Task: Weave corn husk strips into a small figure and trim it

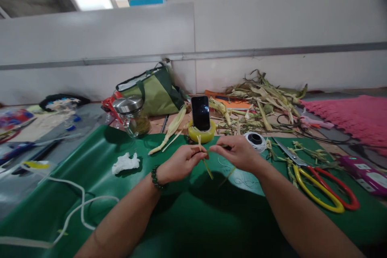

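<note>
Pale green corn husk strips [208, 170] cross at the fingertips of my left hand [180, 164], which pinches them just above the green mat [169, 217]. One short end sticks up and another hangs below the fingers. My right hand [238, 152] is closed on a thin husk strip reaching toward the left fingertips, with a tail [228, 175] dangling beneath it. Right behind both hands stands a phone [200, 113] propped in a roll of yellow tape [202, 134]. A spool of white thread [255, 142] lies beside my right hand, with loose thread on the mat.
Large scissors [320, 187] with red and yellow handles lie at right, near a purple box [364, 174]. Husks [266, 100] are heaped at the back. Crumpled tissue [125, 163], a glass jar [133, 119], a green bag [157, 92] and a white cord [81, 197] occupy the left.
</note>
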`<action>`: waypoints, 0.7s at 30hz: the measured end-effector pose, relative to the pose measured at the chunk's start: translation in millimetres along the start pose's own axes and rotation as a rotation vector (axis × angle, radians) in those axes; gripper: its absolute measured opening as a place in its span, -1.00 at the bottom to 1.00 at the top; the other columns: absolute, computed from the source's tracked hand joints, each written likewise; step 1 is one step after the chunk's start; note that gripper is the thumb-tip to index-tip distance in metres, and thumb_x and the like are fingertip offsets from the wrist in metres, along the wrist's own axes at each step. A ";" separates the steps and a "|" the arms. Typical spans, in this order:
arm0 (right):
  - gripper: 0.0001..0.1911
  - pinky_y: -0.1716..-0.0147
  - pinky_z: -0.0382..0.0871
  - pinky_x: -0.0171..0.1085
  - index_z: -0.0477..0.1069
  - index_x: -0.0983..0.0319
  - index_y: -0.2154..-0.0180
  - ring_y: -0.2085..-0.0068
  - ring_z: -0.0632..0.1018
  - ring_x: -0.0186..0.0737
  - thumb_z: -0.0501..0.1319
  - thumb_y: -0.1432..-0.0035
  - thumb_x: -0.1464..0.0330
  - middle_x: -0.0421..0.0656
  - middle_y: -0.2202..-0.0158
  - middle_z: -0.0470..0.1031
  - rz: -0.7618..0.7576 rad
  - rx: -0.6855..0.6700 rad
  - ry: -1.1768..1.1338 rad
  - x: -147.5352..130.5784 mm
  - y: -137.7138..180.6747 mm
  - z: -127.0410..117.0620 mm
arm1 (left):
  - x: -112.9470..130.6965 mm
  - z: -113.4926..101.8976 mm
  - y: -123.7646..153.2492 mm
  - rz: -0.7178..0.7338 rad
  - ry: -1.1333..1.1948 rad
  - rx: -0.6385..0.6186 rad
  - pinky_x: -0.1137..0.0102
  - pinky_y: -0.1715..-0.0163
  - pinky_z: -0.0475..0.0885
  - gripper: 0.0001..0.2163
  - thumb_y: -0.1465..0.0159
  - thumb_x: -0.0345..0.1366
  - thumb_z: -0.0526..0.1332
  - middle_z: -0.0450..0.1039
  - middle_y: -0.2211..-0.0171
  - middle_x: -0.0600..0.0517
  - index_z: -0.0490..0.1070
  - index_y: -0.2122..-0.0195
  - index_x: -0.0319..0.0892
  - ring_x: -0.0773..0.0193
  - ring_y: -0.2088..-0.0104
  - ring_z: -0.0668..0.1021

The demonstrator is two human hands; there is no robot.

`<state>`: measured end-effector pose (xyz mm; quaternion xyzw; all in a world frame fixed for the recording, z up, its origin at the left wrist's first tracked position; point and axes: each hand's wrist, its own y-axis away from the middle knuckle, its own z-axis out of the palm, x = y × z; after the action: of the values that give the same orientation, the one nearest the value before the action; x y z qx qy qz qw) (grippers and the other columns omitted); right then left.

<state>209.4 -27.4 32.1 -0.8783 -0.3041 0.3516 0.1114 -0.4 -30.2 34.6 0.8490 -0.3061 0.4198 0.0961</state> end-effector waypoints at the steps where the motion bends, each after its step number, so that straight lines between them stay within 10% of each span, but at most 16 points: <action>1: -0.62 0.46 0.18 -0.36 0.45 0.25 0.43 0.46 0.41 -0.32 0.13 -0.24 0.11 -0.17 0.50 0.45 0.009 0.039 -0.046 0.2 -0.8 -1.9 | 0.9 -0.1 0.2 -0.002 0.034 -0.029 0.44 0.29 0.36 -0.74 -0.32 -0.20 0.06 0.53 0.37 0.00 0.47 0.30 -0.22 0.28 0.36 0.49; 8: -0.50 0.43 0.11 -0.32 0.41 0.26 0.54 0.47 0.36 -0.32 0.01 -0.35 0.15 -0.16 0.56 0.40 -0.225 -0.192 0.179 -8.2 -0.3 8.1 | -3.3 21.8 -1.0 0.005 -0.069 -0.132 0.47 0.42 0.28 -0.78 -0.25 -0.28 0.12 0.47 0.50 0.04 0.45 0.48 -0.23 0.32 0.46 0.44; 14: -0.45 0.40 0.09 -0.29 0.31 0.26 0.60 0.50 0.28 -0.32 -0.12 -0.40 0.26 -0.17 0.60 0.31 -0.420 -0.057 0.220 -14.1 5.6 16.4 | 0.1 29.6 2.8 0.041 -0.233 -0.074 0.41 0.34 0.32 -0.85 -0.21 -0.39 0.13 0.51 0.40 -0.03 0.49 0.41 -0.18 0.24 0.38 0.48; 21: -0.45 0.45 0.11 -0.32 0.28 0.25 0.62 0.52 0.30 -0.35 -0.07 -0.36 0.15 -0.19 0.61 0.29 -0.143 -0.010 0.024 -3.1 -1.3 10.8 | -2.2 16.4 -2.2 0.004 0.140 -0.215 0.42 0.30 0.37 -0.70 -0.32 -0.17 0.05 0.50 0.40 -0.01 0.51 0.27 -0.23 0.29 0.38 0.45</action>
<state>199.6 -28.4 26.4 -0.8589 -0.3666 0.3308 0.1356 10.7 -34.5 22.9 0.8018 -0.3433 0.4432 0.2070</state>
